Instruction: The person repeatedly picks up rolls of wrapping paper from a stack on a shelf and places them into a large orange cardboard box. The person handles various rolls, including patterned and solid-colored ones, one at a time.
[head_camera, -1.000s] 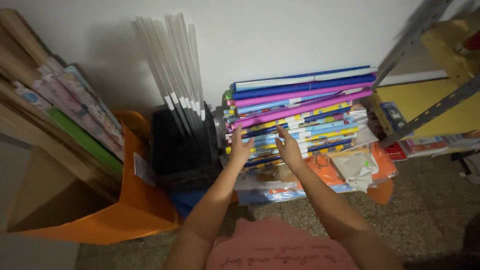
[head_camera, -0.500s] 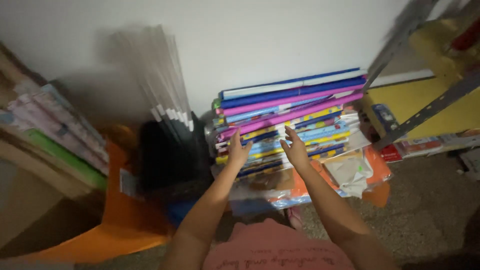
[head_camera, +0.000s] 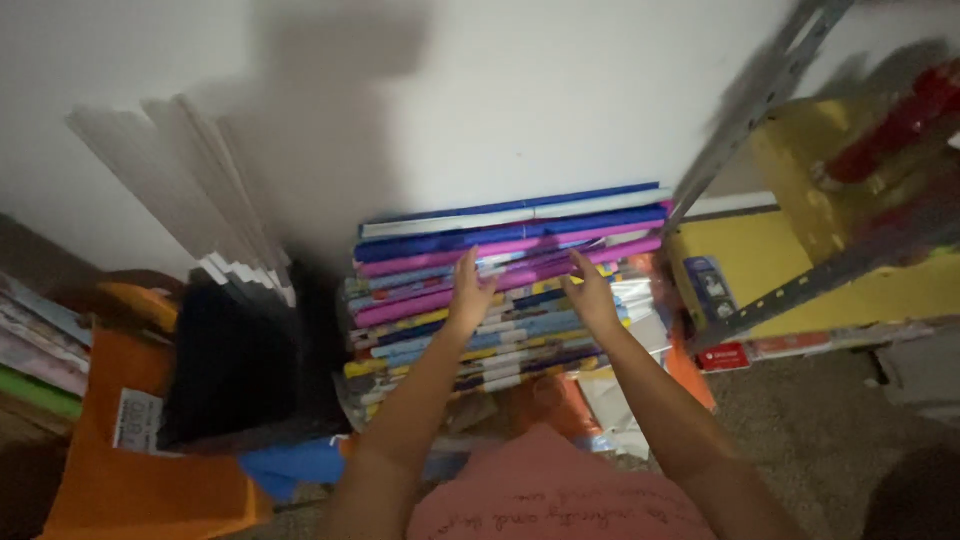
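While both palms press against its near edge, a tall stack of colourful books (head_camera: 505, 290) sits on the floor against a white wall (head_camera: 560, 100), blue and purple covers on top, pink, yellow and pale blue spines below. The left hand (head_camera: 468, 292) lies flat on the spines with fingers stretched upward, open and gripping nothing; the right hand (head_camera: 590, 295) matches it just to the side, fingers spread on the same edge, also holding nothing. The books are not squared: several lower ones jut out toward the person, and loose plastic-wrapped packets (head_camera: 610, 400) poke from beneath the pile.

The risk, judging by how things lie, is a slide. Glossy covers stacked unevenly on crumpled packets could shift if pushed high up, sending the upper books off toward the slanted metal shelf frame (head_camera: 770, 110) and the yellow carton (head_camera: 790, 260) just beside the pile. A shove to the other side could knock the fan of white sheets (head_camera: 190, 190) leaning over a dark crate (head_camera: 240, 370) close by, with an orange bag (head_camera: 120, 480) in front of it. Dim light and blur hide whether the base rests level, so its footing cannot be told
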